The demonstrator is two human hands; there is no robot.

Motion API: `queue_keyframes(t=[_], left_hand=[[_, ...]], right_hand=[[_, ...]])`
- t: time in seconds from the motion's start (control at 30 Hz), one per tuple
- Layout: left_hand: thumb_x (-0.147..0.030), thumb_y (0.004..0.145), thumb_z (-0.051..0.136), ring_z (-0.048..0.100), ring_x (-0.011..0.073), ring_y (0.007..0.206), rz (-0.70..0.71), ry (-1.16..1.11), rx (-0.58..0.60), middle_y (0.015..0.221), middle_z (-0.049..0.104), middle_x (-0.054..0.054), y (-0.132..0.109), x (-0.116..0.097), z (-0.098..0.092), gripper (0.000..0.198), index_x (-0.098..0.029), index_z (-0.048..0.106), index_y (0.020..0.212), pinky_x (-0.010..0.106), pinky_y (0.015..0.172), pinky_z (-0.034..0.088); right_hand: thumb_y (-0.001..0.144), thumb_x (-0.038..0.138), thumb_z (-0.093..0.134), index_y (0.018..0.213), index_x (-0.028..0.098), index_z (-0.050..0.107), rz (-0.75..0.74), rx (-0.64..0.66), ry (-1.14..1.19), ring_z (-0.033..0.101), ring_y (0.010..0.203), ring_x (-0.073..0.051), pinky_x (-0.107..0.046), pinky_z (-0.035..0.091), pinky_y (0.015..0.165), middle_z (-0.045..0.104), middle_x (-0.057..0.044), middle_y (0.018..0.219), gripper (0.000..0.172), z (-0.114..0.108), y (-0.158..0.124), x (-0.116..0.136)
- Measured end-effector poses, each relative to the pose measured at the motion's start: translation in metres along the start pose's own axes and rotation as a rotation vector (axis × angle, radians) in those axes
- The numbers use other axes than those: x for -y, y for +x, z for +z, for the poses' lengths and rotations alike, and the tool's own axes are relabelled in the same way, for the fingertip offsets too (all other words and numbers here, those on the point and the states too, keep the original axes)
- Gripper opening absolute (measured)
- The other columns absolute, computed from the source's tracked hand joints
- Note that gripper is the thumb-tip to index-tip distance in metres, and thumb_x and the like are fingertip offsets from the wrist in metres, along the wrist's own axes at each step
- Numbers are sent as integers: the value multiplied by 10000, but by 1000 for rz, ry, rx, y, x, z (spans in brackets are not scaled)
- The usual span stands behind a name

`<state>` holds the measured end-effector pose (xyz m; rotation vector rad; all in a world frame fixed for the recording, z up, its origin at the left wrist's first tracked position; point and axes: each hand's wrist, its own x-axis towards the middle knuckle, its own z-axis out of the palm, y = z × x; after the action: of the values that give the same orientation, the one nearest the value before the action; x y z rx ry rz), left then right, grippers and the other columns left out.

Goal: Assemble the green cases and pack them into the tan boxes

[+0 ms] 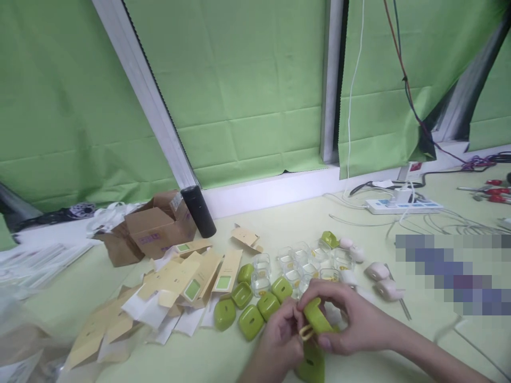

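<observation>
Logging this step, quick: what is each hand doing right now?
Left hand: closed, pinching a small yellow loop.
Right hand: closed on a green case.

Soft, even light keeps the table (279, 226) bright. Only faint shadows lie under the left hand (279, 335) and right hand (353, 319), both slightly blurred. The wide lens bends the window frame (147, 96) and smears the lower left corner. A pixelated patch (451, 274) masks the right.

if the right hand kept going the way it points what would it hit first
Likely the left hand, just across the green case both hold; beyond that, the loose green cases, though depth is unclear.
</observation>
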<state>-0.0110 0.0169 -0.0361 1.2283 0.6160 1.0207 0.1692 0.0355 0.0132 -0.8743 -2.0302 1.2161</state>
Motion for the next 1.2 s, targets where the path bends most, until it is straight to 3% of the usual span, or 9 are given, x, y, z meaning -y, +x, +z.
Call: queue_keyframes(t=[0.13,0.33,0.5,0.63,0.7,0.77,0.9,1.03,1.2], left_hand=[[-417,773,593,437,147,734,-30,197,-17,771,451,1,-5,-9,-2,265,-195,452,802,252,665,350],[-267,867,408,444,134,660,80,794,40,712,457,3,-9,-25,-2,195,-190,466,698,230,602,338],[-240,894,366,484,143,697,132,902,66,739,494,11,-6,-30,6,206,-199,512,753,231,636,361],[-310,805,558,496,199,844,55,988,-4,899,547,41,-9,-37,-2,165,-219,554,943,283,743,389],[-394,629,733,472,256,923,68,1121,98,977,560,57,-11,-34,-11,404,-236,584,969,324,781,384],[-442,522,790,470,286,918,137,1263,225,997,579,74,-10,-25,-21,529,-247,611,980,349,780,373],[-394,554,772,509,276,832,273,1431,326,940,628,89,-7,-6,-29,533,-241,613,1039,362,774,351],[-321,579,747,508,269,862,291,1270,244,920,631,60,-11,-16,-21,487,-260,608,1042,357,799,363],[-181,646,670,517,231,939,30,823,-89,1047,582,65,-18,-37,-8,545,-259,523,1164,338,844,398]], right_hand=[[550,85,641,989,237,617,-76,-30,-81,558,820,-183,-304,450,749,617,-4,908,465,2,0,2],[526,138,653,945,228,583,-253,-103,-248,551,720,-179,-285,431,637,579,4,791,434,4,-4,2],[541,167,639,940,237,571,-270,-130,-292,573,754,-200,-322,467,679,598,-4,815,411,-14,-5,-2],[759,347,580,1171,227,461,-7,-528,-426,601,866,-225,-354,511,737,609,-79,1029,445,-71,-2,-31],[779,480,554,1197,186,420,278,-780,-635,618,847,-243,-358,521,700,583,-135,1079,528,-103,-2,-55],[783,514,526,1186,152,453,507,-862,-817,629,789,-283,-416,509,663,533,-205,1138,546,-125,-3,-81],[789,480,504,1064,62,565,609,-776,-871,631,663,-341,-458,479,544,597,-241,940,504,-133,-6,-112],[804,470,506,1083,165,604,438,-687,-925,570,943,-359,-495,461,756,560,-183,1081,424,-114,-1,-96],[830,394,546,789,275,717,20,-133,-784,505,999,-277,-424,438,840,548,-67,1012,213,-76,10,-59]])
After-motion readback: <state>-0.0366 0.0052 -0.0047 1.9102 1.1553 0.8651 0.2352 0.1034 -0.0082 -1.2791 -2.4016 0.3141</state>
